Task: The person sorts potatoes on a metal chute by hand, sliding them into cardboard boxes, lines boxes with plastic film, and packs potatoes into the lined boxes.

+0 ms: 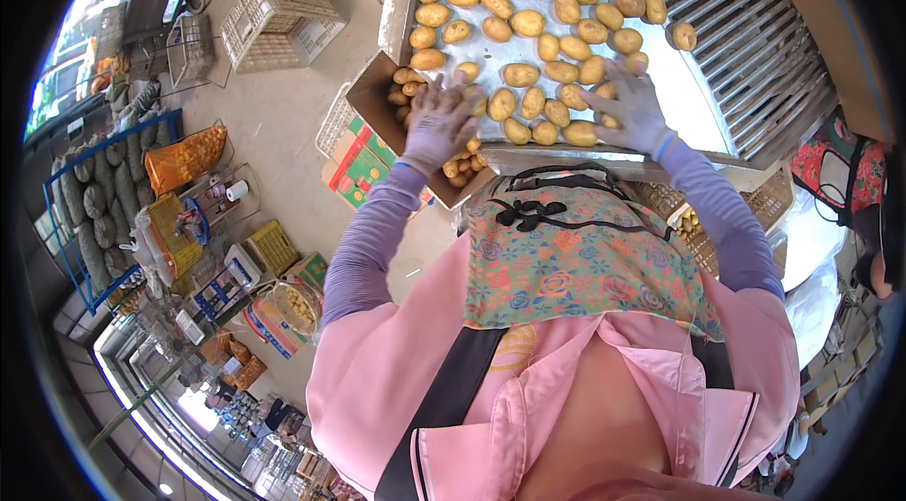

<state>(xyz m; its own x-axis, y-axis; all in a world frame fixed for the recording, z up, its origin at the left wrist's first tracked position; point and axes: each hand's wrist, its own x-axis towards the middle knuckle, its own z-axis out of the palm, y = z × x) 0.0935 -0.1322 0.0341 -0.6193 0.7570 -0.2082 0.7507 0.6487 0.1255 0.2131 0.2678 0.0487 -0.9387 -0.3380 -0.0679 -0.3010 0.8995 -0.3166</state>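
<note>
Yellow potatoes lie scattered over a shiny metal sorting table. My left hand, in a pale glove, is at the table's left edge with its fingers spread, close to some potatoes. Below and beside it, a cardboard box holds more potatoes. My right hand, gloved too, reaches over the near right part of the potatoes with its fingers apart. One potato shows by its fingers. Neither hand visibly grips a potato; the undersides of both palms are hidden.
A slatted metal rack adjoins the table on the right, with a cardboard sheet beyond it. Plastic crates stand on the floor at the far left. Nearer are a red-green carton and filled sacks. Another person is at the right.
</note>
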